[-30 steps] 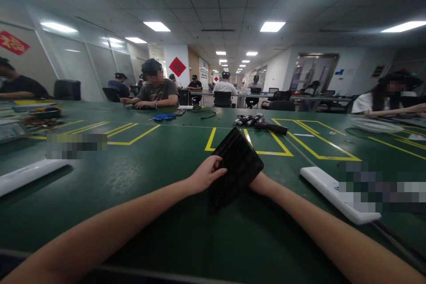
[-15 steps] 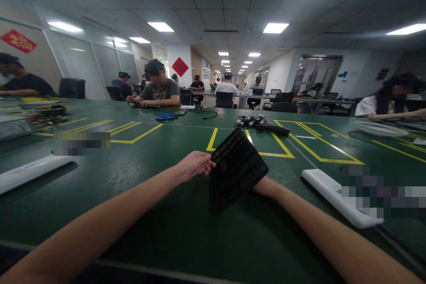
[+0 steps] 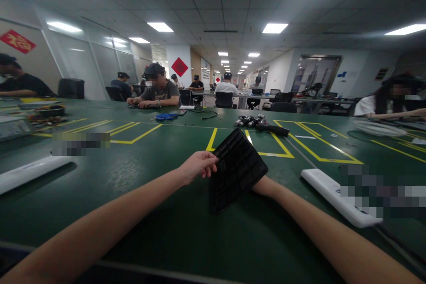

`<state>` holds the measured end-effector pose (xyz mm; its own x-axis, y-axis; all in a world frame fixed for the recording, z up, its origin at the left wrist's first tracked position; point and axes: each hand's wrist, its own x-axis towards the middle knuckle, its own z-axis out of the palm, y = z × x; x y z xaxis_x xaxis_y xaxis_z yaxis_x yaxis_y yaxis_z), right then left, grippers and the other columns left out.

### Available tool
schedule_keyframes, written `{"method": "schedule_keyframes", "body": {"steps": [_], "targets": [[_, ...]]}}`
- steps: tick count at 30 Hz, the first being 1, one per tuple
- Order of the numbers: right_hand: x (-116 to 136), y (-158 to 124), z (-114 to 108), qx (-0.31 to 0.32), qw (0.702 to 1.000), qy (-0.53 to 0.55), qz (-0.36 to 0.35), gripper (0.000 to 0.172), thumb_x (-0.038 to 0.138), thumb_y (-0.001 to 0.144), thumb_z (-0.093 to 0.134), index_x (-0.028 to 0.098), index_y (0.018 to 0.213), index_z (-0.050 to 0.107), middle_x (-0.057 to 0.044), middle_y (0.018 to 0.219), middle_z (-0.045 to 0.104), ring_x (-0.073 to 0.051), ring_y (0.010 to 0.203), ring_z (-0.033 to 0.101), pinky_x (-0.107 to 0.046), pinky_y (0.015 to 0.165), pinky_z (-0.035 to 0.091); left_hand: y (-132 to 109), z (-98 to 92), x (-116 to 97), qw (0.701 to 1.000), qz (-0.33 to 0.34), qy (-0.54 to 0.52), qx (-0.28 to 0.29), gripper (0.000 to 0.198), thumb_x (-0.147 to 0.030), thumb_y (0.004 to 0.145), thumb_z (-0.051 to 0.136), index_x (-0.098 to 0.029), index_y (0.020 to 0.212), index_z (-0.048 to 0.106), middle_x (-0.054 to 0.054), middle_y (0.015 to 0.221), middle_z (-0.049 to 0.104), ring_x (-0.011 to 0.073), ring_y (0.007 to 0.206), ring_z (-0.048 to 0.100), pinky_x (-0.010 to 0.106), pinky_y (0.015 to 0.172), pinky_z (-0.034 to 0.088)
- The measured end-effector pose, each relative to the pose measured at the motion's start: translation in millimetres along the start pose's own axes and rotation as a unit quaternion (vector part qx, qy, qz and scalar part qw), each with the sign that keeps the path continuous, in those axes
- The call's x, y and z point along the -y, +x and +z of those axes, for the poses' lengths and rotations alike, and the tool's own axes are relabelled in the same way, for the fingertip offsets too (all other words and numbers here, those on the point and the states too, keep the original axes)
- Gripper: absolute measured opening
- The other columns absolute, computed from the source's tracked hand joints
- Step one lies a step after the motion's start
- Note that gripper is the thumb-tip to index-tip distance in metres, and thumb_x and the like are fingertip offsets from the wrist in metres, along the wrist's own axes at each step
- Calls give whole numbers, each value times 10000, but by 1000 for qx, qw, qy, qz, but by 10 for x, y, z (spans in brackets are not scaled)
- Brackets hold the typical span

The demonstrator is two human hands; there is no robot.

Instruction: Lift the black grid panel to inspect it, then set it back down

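Observation:
A black tray [image 3: 238, 171] with a grid of compartments is held tilted above the green table [image 3: 159, 239], its compartments facing me. My right hand [image 3: 262, 185] is behind its lower right side; most of the fingers are hidden by the tray, and it appears to support it. At the tray's left edge is my left hand [image 3: 201, 166], thumb and forefinger pinched together in front of the compartments. Whatever lies between those fingertips is too small to make out.
White power strips lie at left [image 3: 33, 173] and right [image 3: 339, 197]. Beyond the tray are bundled cables [image 3: 251, 120], a black cylindrical object [image 3: 273, 130] and a blue item [image 3: 166, 116]. Other people sit around the table.
My left hand has moved slightly to the right, so its fingertips now overlap the tray's left edge. The tray and my right hand are almost unmoved.

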<state>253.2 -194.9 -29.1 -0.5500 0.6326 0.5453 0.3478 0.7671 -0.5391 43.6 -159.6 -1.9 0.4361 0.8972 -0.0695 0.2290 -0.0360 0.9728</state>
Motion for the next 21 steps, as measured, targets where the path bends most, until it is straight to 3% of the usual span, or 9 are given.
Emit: {"method": "schedule_keyframes", "body": {"steps": [4, 12, 21], "targets": [[-46, -2, 30, 1, 1000, -24, -15, 422, 348, 871, 380, 228, 1271, 437, -78, 1319, 458, -201, 1187, 450, -393, 1027, 331, 23, 91, 63, 997, 24, 46, -52, 202, -331, 740, 540, -149, 702, 460, -68, 477, 467, 44, 383, 390, 162, 383, 263], [-56, -3, 24, 6, 999, -33, -13, 423, 355, 869, 366, 213, 1257, 458, -86, 1318, 458, -206, 1213, 419, -388, 1037, 319, 134, 226, 225, 971, 123, 155, -133, 213, -362, 760, 484, -164, 685, 469, -34, 530, 529, 91, 454, 442, 215, 466, 322], [-85, -14, 27, 12, 998, -61, -20, 394, 333, 878, 361, 232, 1243, 469, -66, 1307, 472, -204, 1219, 413, -407, 1026, 335, 53, 296, 212, 934, 180, 243, -190, 239, -375, 790, 463, -179, 654, 457, -8, 590, 519, 129, 550, 474, 244, 520, 334]]}}
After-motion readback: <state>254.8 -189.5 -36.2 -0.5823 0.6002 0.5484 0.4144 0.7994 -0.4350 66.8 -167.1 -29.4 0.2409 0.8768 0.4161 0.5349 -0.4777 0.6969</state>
